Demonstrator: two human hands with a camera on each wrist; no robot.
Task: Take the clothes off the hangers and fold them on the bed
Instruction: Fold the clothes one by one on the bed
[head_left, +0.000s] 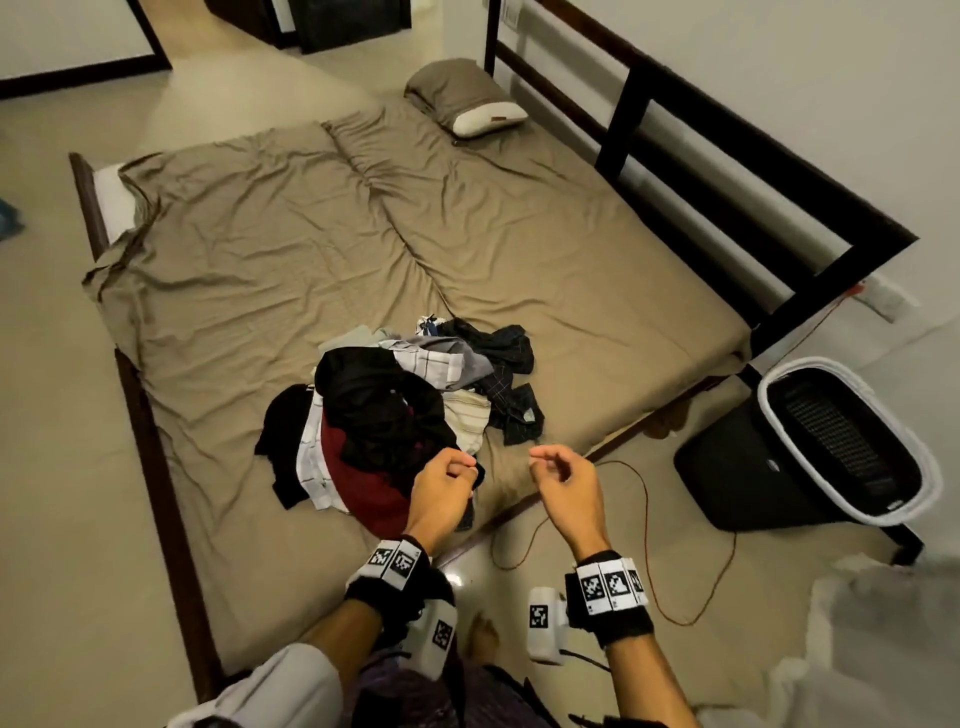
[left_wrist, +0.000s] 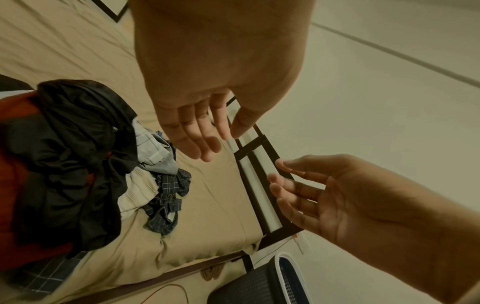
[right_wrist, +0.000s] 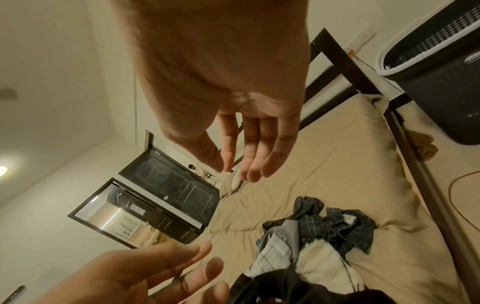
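Tan bed sheet (head_left: 519, 249); black garment (head_left: 384, 410), maroon garment (head_left: 374, 493), navy checked shirt (head_left: 511, 400); black basket (head_left: 753, 467), white rim.

A dark woven plastic laundry basket with a white rim (head_left: 810, 447) stands on the pale tiled floor (head_left: 47, 519) at the near right, just beside a dark frame post. A thin orange cord (head_left: 647, 525) loops across the floor to the left of the basket, running up toward a white wall socket (head_left: 883, 296) on the right wall. Far off, a dark panelled door (right_wrist: 171, 185) stands open (its handle is too small to make out). A round ceiling light (right_wrist: 2, 170) glows in the right wrist view.
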